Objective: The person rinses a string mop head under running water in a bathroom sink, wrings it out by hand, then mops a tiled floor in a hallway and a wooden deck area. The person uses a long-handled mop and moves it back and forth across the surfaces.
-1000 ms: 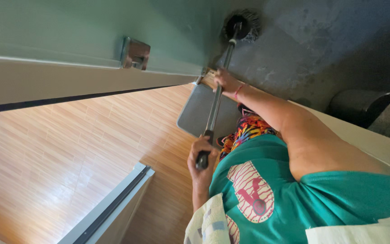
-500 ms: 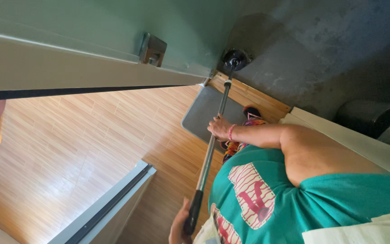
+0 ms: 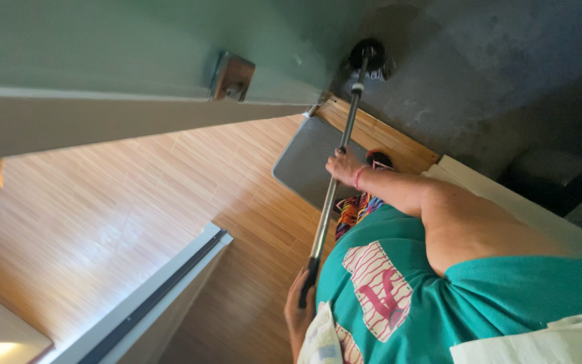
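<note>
You are holding a long metal mop pole [image 3: 335, 185] with both hands. Your right hand [image 3: 342, 166] is closed around the shaft about midway down; your left hand [image 3: 298, 311] is wrapped around the dark grip at the upper end, close against your green shirt [image 3: 439, 296]. The pole is running away from you to the mop head [image 3: 368, 55] — a dark round piece that is resting on the grey concrete floor [image 3: 479, 74], just beyond the edge of the wooden floor [image 3: 136, 202] and close to the foot of the green door [image 3: 102, 47].

Hazards at this position:

- The head is working right beside the door and its brass hinge plate [image 3: 232, 75]. A sideways stroke could be knocking the head or shaft against them.
- The grey mat [image 3: 308, 162] is lying under the shaft, at the boundary of wood and concrete. A foot with a dark sandal [image 3: 378, 159] is standing on or beside it; if the mat is shifting, you are likely losing footing.
- Your left hand is holding only the very end of the pole. A hard push is risking the grip sliding off — the end would then be swinging toward your body.
- Whether the concrete is wet cannot be told from this view; treat it as slippery.
</note>
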